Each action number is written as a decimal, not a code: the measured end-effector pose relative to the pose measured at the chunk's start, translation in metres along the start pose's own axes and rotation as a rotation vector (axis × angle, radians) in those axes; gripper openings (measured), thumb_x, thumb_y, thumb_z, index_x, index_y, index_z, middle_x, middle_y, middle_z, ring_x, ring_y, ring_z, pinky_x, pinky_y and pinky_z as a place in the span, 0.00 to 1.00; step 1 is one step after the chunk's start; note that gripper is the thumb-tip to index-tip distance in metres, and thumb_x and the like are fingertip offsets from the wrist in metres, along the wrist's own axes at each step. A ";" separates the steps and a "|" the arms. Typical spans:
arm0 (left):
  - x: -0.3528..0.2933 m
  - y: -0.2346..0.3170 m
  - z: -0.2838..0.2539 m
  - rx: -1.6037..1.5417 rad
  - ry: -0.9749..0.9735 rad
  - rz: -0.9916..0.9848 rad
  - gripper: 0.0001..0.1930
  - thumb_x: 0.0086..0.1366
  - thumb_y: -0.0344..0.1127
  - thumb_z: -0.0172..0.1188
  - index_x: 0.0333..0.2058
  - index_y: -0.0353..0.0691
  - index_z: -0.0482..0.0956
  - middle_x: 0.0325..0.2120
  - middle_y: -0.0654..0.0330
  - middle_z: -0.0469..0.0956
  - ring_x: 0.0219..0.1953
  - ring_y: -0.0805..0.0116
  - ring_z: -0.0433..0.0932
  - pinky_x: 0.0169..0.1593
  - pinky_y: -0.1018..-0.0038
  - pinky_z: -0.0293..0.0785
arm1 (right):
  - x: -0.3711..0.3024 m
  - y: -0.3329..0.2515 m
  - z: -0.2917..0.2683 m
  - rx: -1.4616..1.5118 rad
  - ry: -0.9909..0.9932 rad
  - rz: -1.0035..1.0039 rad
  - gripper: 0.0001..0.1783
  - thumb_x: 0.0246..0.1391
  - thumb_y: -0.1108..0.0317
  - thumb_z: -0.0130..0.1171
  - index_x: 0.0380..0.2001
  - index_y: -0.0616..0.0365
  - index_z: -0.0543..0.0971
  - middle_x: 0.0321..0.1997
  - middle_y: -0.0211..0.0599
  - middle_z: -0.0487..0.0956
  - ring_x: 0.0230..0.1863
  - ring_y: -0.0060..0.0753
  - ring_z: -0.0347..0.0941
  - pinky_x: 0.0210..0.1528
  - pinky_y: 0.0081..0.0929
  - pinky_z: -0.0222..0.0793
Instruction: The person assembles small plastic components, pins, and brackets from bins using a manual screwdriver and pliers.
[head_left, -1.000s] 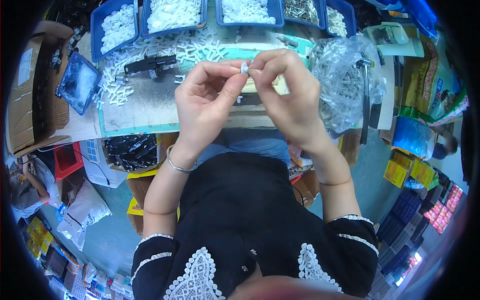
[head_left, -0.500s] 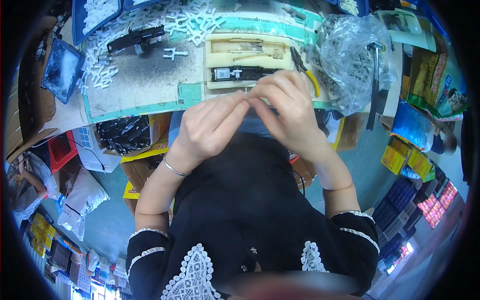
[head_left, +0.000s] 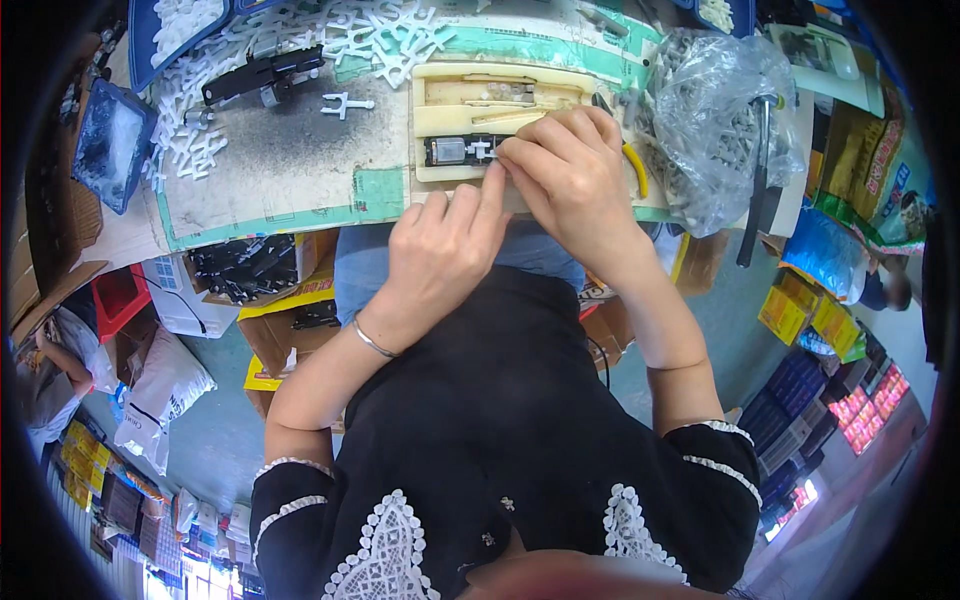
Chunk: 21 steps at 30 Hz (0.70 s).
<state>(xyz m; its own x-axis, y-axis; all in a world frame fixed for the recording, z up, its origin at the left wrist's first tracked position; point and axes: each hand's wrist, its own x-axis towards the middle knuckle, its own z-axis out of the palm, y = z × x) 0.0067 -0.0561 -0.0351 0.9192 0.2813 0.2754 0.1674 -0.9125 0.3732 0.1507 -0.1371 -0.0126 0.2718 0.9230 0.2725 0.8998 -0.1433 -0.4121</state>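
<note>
A long black part [head_left: 445, 152] with a silvery block at its left end lies in the lower slot of a cream-coloured fixture [head_left: 462, 121]. On it sits a small white forked piece [head_left: 481, 149]. My right hand [head_left: 582, 175] covers the part's right end, with thumb and index finger pinched at the white piece; whatever is between the tips is too small to make out. From below, my left hand [head_left: 440, 245] reaches up, index finger stretched to the fixture's front edge beside the right fingertips. Its other fingers are loosely bent and apart, and nothing shows in them.
Yellow-handled pliers [head_left: 636, 172] lie right of the fixture, partly behind my right hand. Beyond them are a clear plastic bag [head_left: 705, 130] of parts and a hammer [head_left: 757, 180]. White forked pieces [head_left: 195, 115] are heaped at left near another black part [head_left: 262, 77].
Both hands were together before the fixture, pinching a thin small pin. My right hand has moved up over the black part; my left has let go and stretched its index finger.
</note>
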 end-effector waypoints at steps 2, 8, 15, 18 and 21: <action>-0.001 0.004 0.004 0.044 -0.003 -0.035 0.23 0.52 0.35 0.63 0.47 0.35 0.75 0.22 0.63 0.68 0.21 0.69 0.68 0.25 0.75 0.65 | 0.002 0.000 -0.003 -0.010 -0.026 -0.012 0.06 0.40 0.70 0.61 0.26 0.54 0.78 0.28 0.28 0.74 0.38 0.32 0.70 0.52 0.36 0.57; -0.005 -0.022 -0.004 -0.066 0.147 0.024 0.22 0.52 0.33 0.64 0.47 0.36 0.76 0.16 0.63 0.65 0.16 0.69 0.67 0.21 0.73 0.64 | 0.012 0.015 -0.024 0.017 -0.061 0.012 0.07 0.43 0.69 0.63 0.29 0.53 0.79 0.31 0.28 0.77 0.40 0.33 0.71 0.54 0.37 0.58; 0.026 -0.034 -0.017 -0.021 0.219 0.041 0.09 0.50 0.35 0.66 0.30 0.39 0.79 0.13 0.63 0.66 0.15 0.66 0.68 0.20 0.71 0.63 | 0.107 0.107 -0.076 -0.132 0.167 0.270 0.11 0.44 0.66 0.57 0.26 0.64 0.78 0.29 0.46 0.78 0.33 0.44 0.74 0.39 0.38 0.68; 0.030 -0.036 -0.020 -0.075 0.192 0.012 0.08 0.50 0.35 0.66 0.25 0.40 0.77 0.13 0.63 0.68 0.15 0.65 0.70 0.20 0.71 0.64 | 0.133 0.152 -0.057 -0.490 -0.087 0.281 0.11 0.45 0.64 0.59 0.31 0.58 0.81 0.33 0.45 0.80 0.38 0.47 0.76 0.42 0.37 0.70; 0.029 -0.053 -0.031 -0.212 0.199 -0.049 0.07 0.52 0.34 0.65 0.28 0.39 0.79 0.15 0.60 0.73 0.15 0.66 0.71 0.22 0.73 0.67 | 0.141 0.164 -0.043 -0.560 -0.091 0.176 0.07 0.42 0.66 0.56 0.23 0.56 0.81 0.26 0.48 0.79 0.33 0.51 0.76 0.38 0.45 0.70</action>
<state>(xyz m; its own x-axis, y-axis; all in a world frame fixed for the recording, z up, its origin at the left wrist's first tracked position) 0.0136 0.0102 -0.0191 0.8203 0.3956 0.4130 0.1125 -0.8197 0.5617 0.3509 -0.0455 -0.0041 0.4254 0.8915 0.1559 0.8936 -0.4410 0.0839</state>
